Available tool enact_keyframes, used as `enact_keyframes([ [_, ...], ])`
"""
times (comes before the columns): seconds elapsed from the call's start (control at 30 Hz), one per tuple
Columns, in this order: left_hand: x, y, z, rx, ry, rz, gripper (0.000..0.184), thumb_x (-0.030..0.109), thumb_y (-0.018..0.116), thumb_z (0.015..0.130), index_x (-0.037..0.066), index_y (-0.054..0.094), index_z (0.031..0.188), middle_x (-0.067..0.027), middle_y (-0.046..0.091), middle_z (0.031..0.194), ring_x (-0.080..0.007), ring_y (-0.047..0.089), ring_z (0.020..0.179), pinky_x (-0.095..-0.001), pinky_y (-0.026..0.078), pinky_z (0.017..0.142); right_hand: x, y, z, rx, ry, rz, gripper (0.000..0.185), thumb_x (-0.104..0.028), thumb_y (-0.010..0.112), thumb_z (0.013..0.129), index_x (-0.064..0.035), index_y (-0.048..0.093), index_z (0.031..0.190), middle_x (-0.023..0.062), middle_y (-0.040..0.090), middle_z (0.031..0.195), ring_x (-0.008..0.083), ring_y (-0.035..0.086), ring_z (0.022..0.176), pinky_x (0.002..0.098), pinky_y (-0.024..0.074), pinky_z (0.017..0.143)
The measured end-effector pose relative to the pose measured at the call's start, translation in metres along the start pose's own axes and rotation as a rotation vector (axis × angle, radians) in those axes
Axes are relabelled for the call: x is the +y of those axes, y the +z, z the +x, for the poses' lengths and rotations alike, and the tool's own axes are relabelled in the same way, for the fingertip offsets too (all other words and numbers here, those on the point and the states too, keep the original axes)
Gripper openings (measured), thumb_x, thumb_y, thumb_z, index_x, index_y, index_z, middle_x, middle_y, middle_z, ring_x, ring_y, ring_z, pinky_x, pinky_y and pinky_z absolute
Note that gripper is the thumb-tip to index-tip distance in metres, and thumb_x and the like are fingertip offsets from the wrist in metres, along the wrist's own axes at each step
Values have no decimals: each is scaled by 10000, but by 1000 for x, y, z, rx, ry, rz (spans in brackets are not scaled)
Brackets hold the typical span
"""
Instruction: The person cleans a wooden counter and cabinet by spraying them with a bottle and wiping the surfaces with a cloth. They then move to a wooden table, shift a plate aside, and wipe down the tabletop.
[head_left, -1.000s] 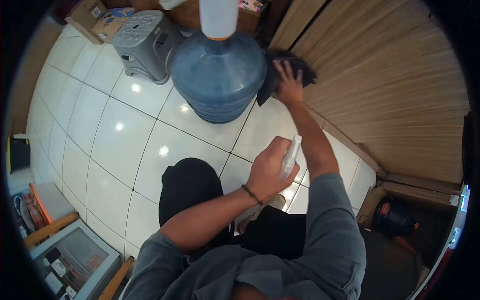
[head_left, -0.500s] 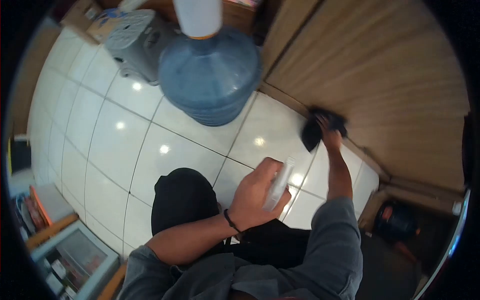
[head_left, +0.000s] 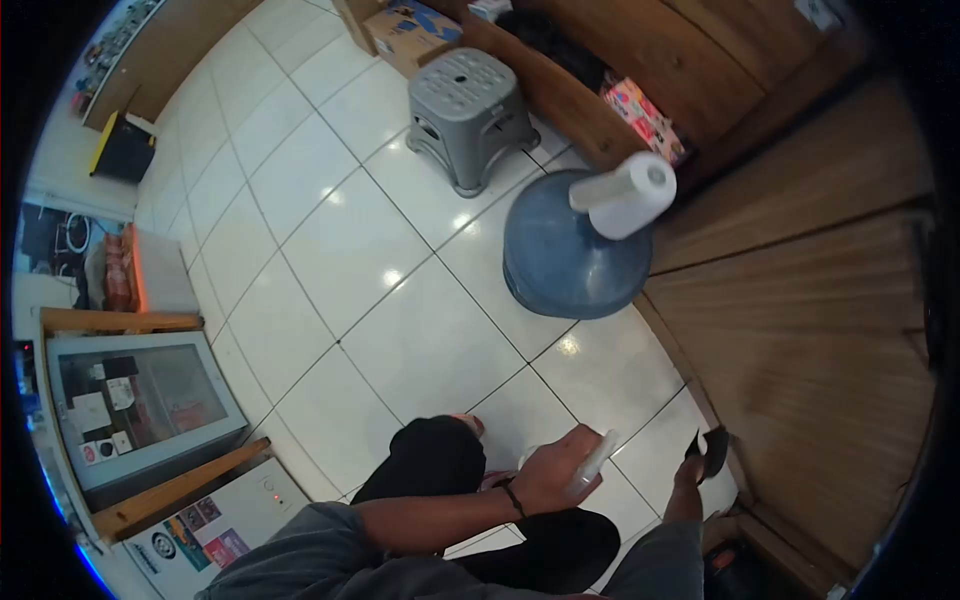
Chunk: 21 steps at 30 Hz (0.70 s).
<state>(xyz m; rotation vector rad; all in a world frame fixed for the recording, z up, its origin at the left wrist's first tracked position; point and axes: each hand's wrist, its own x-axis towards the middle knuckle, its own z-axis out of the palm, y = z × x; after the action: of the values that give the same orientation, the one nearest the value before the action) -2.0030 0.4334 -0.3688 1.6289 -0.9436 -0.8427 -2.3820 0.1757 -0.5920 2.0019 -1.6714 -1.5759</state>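
Note:
My left hand (head_left: 556, 468) is closed round a small whitish translucent object (head_left: 593, 463), whose upper end sticks out above the fingers. At the lower right, my right hand (head_left: 690, 468) holds a dark cloth (head_left: 714, 451) low against the base of the wooden panel (head_left: 800, 370); its fingers are partly hidden by the cloth. Up from both hands, a large blue water jug (head_left: 570, 260) with a white pump (head_left: 632, 197) on top stands on the tiled floor (head_left: 480, 330), beside the panel.
A grey plastic stool (head_left: 467, 110) stands behind and left of the jug. Cardboard boxes (head_left: 410, 35) and a wooden shelf (head_left: 545, 85) are at the back. A glass-fronted cabinet (head_left: 145, 400) stands at the left. A dark round object (head_left: 735, 570) lies in the lower right corner.
The view has swung, so the jug and stool appear further right. My right hand has moved with the cloth away from the jug along the panel's base. My left hand keeps its hold.

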Motion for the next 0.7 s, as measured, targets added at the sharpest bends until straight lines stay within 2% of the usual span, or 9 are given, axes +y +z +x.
enact_keyframes([
  [0.07,0,-5,-13,40,-45,-1,307,104,668,812,49,561,1095,-152,562,961,-369,607,838,-430,510,692,12,1,-43,-63,-52,-27,457,-200,460,938,-39,524,1361,163,527,1412,282,514,1305,412,416,1051],
  [0.2,17,-36,-61,135,-112,49,369,121,676,824,49,533,1156,-150,563,1032,-365,613,921,-413,516,777,30,-2,-138,-173,-201,-74,473,-222,448,929,-58,529,1366,147,522,1424,289,507,1314,446,405,1053],
  [0.37,41,-57,-142,271,-355,40,398,139,678,827,38,532,1183,-167,573,1031,-353,622,927,-407,520,780,33,-27,-245,-349,-371,-135,495,-249,433,918,-81,537,1371,127,515,1439,299,499,1324,490,391,1055],
  [0.4,67,-72,-147,335,-460,7,276,161,682,838,68,564,1071,-146,627,926,-362,654,850,-423,535,725,29,-38,-265,-389,-394,-154,499,-255,430,915,-86,538,1373,123,514,1442,301,497,1326,498,388,1056],
  [0.5,103,-109,-184,312,-490,89,341,182,695,844,43,516,1098,-164,603,893,-375,639,808,-435,522,710,9,-74,-314,-505,-431,-218,513,-271,421,908,-100,543,1376,110,510,1451,306,492,1333,524,380,1057],
  [0.53,115,-122,-193,296,-594,88,339,203,706,852,40,503,1069,-159,605,850,-374,634,774,-445,511,681,-2,-85,-323,-540,-436,-238,517,-277,418,906,-105,544,1377,106,508,1454,308,490,1335,533,377,1058],
  [0.7,137,-190,-225,475,-509,197,374,179,734,834,15,489,1065,-182,546,909,-377,599,796,-443,490,687,-34,-139,-390,-609,-408,-241,531,-294,403,900,-127,551,1382,92,497,1472,308,471,1354,558,359,1067],
])
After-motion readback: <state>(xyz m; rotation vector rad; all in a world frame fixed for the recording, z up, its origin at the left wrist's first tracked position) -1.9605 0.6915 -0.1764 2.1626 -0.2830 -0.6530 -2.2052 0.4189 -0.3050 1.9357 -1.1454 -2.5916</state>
